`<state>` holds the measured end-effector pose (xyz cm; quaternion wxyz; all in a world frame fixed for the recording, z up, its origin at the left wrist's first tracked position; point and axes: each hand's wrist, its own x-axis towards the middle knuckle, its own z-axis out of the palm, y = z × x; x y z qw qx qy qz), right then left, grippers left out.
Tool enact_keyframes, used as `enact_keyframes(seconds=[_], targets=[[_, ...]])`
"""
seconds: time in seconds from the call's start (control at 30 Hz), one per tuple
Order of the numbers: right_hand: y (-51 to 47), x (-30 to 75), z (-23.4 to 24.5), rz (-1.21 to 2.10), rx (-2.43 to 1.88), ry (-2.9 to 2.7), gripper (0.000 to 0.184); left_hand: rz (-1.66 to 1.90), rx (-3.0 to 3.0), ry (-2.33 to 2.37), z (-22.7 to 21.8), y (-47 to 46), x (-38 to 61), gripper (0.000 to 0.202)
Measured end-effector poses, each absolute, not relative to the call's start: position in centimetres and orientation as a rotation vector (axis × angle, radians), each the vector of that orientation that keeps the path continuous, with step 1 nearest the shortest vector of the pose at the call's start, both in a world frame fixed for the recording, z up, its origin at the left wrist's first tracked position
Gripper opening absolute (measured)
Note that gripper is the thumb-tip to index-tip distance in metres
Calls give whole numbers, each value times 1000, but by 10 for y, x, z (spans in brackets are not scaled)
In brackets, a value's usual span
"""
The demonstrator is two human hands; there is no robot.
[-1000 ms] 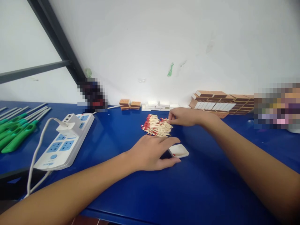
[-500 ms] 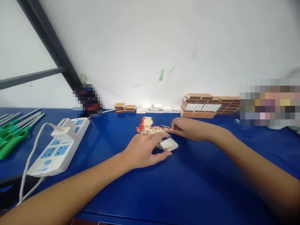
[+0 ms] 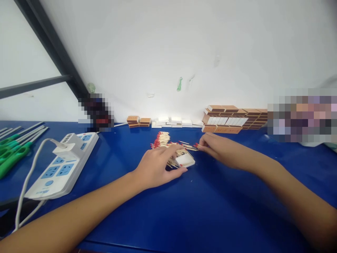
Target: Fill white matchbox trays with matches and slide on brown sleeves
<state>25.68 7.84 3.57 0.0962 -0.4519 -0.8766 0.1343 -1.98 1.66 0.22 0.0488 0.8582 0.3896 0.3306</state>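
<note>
A heap of red-tipped matches lies on the blue table. Right in front of it stands a small white matchbox tray. My left hand grips that tray between thumb and fingers, pressing it against the heap. My right hand is just right of the heap, its fingers pinched on a few matches that point to the left over the tray.
A white power strip with a plugged cable lies at left, green-handled tools beyond it. Along the wall are brown matchbox sleeves, white trays and a larger stack of boxes.
My left hand slid the white tray forward up against the match heap. My right hand drew a few matches out of the heap to its right side.
</note>
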Motion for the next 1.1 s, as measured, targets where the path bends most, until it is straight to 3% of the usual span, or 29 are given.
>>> enact_keyframes(seconds=[0.23, 0.37, 0.57, 1.1], targets=[[43, 237, 59, 516, -1188, -2640, 31, 1011, 2652, 1137, 2, 17, -19, 59], [30, 221, 44, 313, -1041, -2768, 16, 998, 2688, 1078, 1, 18, -20, 58], [28, 216, 31, 75, -942, -2852, 16, 916, 2693, 1044, 2, 19, -20, 60], [31, 215, 44, 529, -1108, -2730, 18, 831, 2624, 1060, 3, 17, -18, 59]])
